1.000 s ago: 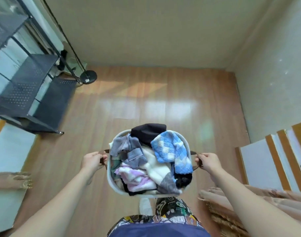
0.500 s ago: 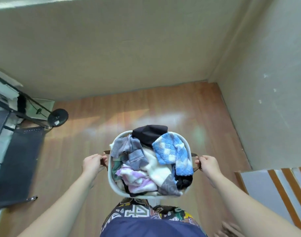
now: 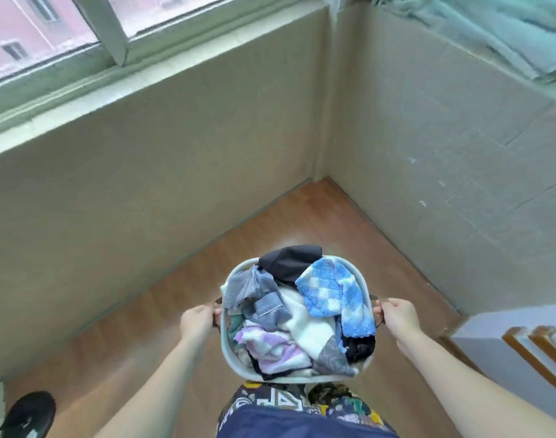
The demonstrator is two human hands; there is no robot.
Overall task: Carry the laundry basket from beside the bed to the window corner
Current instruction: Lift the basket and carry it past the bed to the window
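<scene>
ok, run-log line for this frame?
phase: carry | left hand: gripping handle | right hand: gripping handle | pale grey plastic laundry basket: full, held off wooden floor | facing window corner, not set down

Ahead of the laundry basket (image 3: pixel 297 379) the wooden floor (image 3: pixel 270 229) lies bare right into the corner, a wedge closed by the wall under the window (image 3: pixel 144 172) on the left and the side wall (image 3: pixel 444 159) on the right. A white panel with wooden strips (image 3: pixel 517 352) crowds the right hand (image 3: pixel 396 317). A round black base (image 3: pixel 30 414) sits low on the left, well apart from the left hand (image 3: pixel 196 320).
</scene>
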